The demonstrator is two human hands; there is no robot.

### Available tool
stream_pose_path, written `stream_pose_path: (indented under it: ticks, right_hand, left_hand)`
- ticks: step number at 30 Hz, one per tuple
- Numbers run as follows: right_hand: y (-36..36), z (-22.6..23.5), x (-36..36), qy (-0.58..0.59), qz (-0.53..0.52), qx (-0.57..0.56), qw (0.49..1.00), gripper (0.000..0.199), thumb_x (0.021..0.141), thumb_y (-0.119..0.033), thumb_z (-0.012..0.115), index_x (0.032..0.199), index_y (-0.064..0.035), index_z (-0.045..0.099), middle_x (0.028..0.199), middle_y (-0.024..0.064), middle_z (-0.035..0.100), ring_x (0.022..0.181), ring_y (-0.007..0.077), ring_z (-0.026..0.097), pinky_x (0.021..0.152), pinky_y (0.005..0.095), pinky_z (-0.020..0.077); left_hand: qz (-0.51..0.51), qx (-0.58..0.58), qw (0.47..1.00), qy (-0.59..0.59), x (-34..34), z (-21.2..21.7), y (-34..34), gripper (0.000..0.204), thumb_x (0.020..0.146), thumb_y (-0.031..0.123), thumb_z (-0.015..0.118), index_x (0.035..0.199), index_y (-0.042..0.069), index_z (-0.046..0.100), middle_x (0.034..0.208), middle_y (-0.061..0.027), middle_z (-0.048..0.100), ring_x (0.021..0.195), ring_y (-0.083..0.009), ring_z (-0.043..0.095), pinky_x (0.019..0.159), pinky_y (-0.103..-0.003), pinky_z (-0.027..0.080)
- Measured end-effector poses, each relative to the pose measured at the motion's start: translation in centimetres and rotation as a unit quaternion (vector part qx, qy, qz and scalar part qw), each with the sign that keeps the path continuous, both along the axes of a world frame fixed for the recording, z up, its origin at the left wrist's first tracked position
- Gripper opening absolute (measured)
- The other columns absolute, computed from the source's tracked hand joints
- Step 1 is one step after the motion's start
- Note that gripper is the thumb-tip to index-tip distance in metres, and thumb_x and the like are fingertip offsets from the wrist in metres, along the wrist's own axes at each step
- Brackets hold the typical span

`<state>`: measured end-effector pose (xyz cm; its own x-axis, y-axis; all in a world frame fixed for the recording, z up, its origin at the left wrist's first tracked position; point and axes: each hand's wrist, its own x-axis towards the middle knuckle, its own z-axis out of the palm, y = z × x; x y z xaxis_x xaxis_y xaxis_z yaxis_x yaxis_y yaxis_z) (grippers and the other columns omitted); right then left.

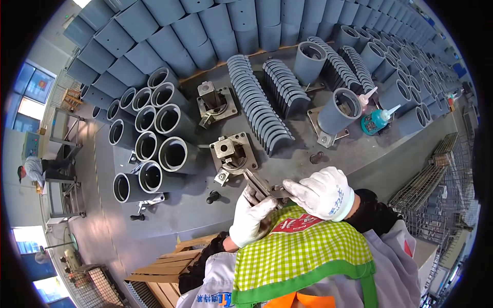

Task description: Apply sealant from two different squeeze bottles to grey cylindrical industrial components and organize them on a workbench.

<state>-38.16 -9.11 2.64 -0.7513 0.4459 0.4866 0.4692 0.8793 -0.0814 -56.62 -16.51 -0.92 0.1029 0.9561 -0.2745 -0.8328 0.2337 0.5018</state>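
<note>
Both of my hands wear white gloves and meet just in front of the apron. My left hand (pixel 251 218) is closed round a dark, flat-sided metal piece (pixel 258 184) that points up and away from me. My right hand (pixel 323 194) is pinched at the near end of that piece, thumb and fingers together; what lies between its fingertips is partly hidden. Just beyond stands a metal fixture (pixel 233 154) with a square block on a bolted plate. A second such fixture (pixel 213 101) stands behind it. A dark knob-ended part (pixel 212 196) lies left of my left hand.
Grey cylinders (pixel 174 154) cluster at left, and more are stacked (pixel 215 23) along the back. Rows of curved grey segments (pixel 257 108) fill the middle. At right are a cylinder on a fixture (pixel 336 113), a teal squeeze bottle (pixel 375 123) and wire baskets (pixel 421 190). Another person (pixel 36 169) stands far left.
</note>
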Motion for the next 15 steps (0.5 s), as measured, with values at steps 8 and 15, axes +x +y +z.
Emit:
stream_pose_path:
  ticks: [8, 15]
  right_hand:
    - [0.4, 0.1, 0.2, -0.113, -0.058, -0.046, 0.991, 0.031, 0.076, -0.018, 0.067, 0.107, -0.0165, 0.067, 0.059, -0.0033, 0.051, 0.050, 0.0158, 0.052, 0.047, 0.0337, 0.0396]
    - [0.4, 0.1, 1.8, 0.222, -0.107, -0.436, 0.865, 0.030, 0.087, -0.015, 0.066, 0.113, -0.0003, 0.063, 0.072, 0.0074, 0.066, 0.062, 0.0134, 0.064, 0.059, 0.0305, 0.0509]
  left_hand:
    - [-0.022, -0.010, 1.000, 0.015, -0.2, -0.3, -0.5, 0.043, 0.082, 0.010, 0.072, 0.116, 0.007, 0.046, 0.104, -0.0092, 0.062, 0.093, -0.0250, 0.062, 0.083, -0.042, 0.050]
    - [0.025, 0.044, 0.981, 0.186, -0.9, 2.7, 0.5, 0.031, 0.070, -0.005, 0.079, 0.087, 0.000, 0.054, 0.080, -0.0074, 0.061, 0.085, -0.0205, 0.064, 0.088, -0.039, 0.053]
